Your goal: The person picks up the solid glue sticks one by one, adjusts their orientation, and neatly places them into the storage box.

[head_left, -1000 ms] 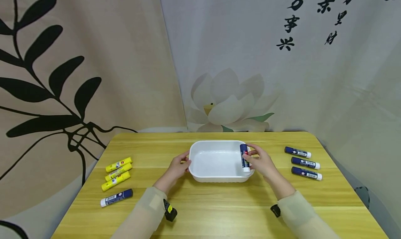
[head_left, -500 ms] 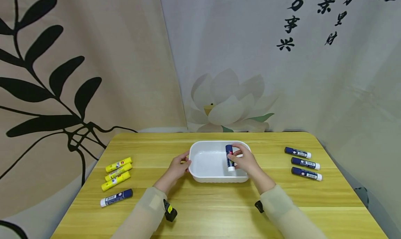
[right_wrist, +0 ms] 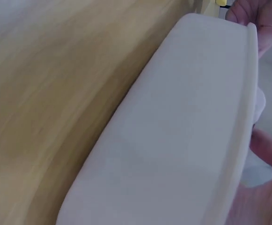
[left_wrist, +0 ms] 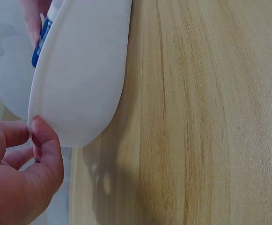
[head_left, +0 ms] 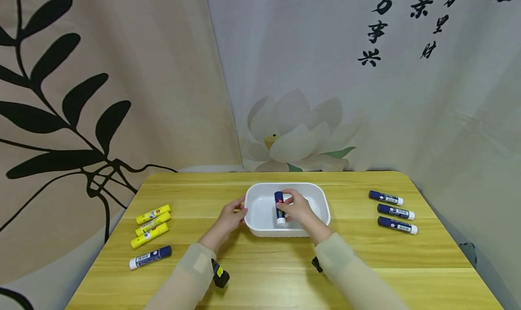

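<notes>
A white plastic tray (head_left: 260,232) stands mid-table. My left hand (head_left: 230,218) pinches its left rim; in the left wrist view the thumb and curled fingers of that hand (left_wrist: 30,173) grip the rim's edge. My right hand (head_left: 299,208) reaches over the tray and holds a dark blue glue stick (head_left: 279,208) by its side, white cap toward me. In the left wrist view the blue end of this glue stick (left_wrist: 41,44) shows past the rim. The tray's wall (right_wrist: 173,117) hides most of the glue stick in the right wrist view.
Several glue sticks lie at the left: yellow glue sticks (head_left: 149,235) side by side, and a blue glue stick (head_left: 150,257) nearer me. Three more blue glue sticks (head_left: 395,211) lie in a column at the right. A printed curtain (head_left: 183,75) hangs behind the wooden table (head_left: 264,274).
My right hand has carried the blue glue stick leftward from the tray's right rim to left of its middle, and lower. My left hand has stayed on the rim.
</notes>
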A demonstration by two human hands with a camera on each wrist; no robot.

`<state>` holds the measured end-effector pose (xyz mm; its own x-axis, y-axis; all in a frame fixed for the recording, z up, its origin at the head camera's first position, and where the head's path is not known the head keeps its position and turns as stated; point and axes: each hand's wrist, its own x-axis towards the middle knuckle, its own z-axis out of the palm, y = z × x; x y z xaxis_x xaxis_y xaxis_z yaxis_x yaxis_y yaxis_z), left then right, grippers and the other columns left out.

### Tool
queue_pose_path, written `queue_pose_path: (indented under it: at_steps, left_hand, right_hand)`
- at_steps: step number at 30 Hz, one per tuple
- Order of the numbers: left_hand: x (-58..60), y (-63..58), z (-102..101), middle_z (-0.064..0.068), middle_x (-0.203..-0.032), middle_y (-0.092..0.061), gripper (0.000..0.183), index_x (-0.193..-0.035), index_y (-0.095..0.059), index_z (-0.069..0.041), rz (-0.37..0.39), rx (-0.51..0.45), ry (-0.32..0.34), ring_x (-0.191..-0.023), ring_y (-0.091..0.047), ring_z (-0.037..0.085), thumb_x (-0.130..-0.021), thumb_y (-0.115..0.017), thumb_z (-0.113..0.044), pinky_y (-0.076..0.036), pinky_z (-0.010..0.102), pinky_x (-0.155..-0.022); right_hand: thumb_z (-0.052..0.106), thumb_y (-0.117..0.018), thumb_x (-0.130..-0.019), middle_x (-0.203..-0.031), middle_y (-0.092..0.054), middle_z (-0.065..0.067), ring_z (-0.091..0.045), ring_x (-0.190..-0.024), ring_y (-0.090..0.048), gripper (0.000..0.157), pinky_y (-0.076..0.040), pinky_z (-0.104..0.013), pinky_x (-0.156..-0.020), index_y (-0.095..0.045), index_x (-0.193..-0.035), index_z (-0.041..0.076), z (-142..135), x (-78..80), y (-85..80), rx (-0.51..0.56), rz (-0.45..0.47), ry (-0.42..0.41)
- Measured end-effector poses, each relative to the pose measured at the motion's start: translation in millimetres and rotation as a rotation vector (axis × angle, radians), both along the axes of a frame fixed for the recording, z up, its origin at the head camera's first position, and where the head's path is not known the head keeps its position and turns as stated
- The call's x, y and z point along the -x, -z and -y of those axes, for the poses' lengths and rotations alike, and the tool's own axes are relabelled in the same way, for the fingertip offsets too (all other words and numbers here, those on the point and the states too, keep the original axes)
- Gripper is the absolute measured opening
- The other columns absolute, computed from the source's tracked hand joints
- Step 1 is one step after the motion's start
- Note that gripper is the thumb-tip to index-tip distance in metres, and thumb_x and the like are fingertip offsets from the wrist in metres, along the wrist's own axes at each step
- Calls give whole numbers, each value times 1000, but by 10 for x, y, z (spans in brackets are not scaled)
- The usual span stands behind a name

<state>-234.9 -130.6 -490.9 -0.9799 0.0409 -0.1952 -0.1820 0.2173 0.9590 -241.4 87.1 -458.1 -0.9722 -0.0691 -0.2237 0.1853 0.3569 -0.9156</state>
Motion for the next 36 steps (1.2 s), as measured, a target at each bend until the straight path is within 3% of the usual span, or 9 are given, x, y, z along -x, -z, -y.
queue_pose_path:
  at_steps: [17,26,31,36]
  left_hand:
    - [8,5,2,10,-101,-45,46,-141,-45,-9,0,0,6,-69,-46,13,-95,-51,-3,-46,25,-61]
    - [-11,-32,6,11,-101,-46,46,-141,-44,-6,-17,0,24,-67,-47,12,-96,-51,-3,-46,25,-61]
    - [-17,-41,2,11,-101,-47,46,-141,-44,-6,-11,0,23,-68,-47,13,-95,-51,-2,-46,26,-62]
    - [-15,-25,3,11,-101,-47,47,-141,-44,-6,-13,6,22,-68,-47,13,-95,-52,-2,-46,26,-61]
  right_hand:
    - [15,-67,-88,-102,-59,-17,-22,-77,-62,49,-58,-36,-61,-46,-132,7,476,136,129,-84,88,-80]
    - [14,-67,-87,-119,-55,-22,-25,-82,-62,49,-56,-32,-55,-46,-130,5,634,184,208,-132,80,-77]
    - [14,-69,-85,-117,-56,-22,-24,-77,-61,49,-54,-28,-50,-47,-128,3,707,208,243,-195,62,-68]
    - [9,-72,-82,-117,-55,-26,-26,-69,-63,52,-56,-33,-53,-48,-128,1,730,182,227,-193,46,-93]
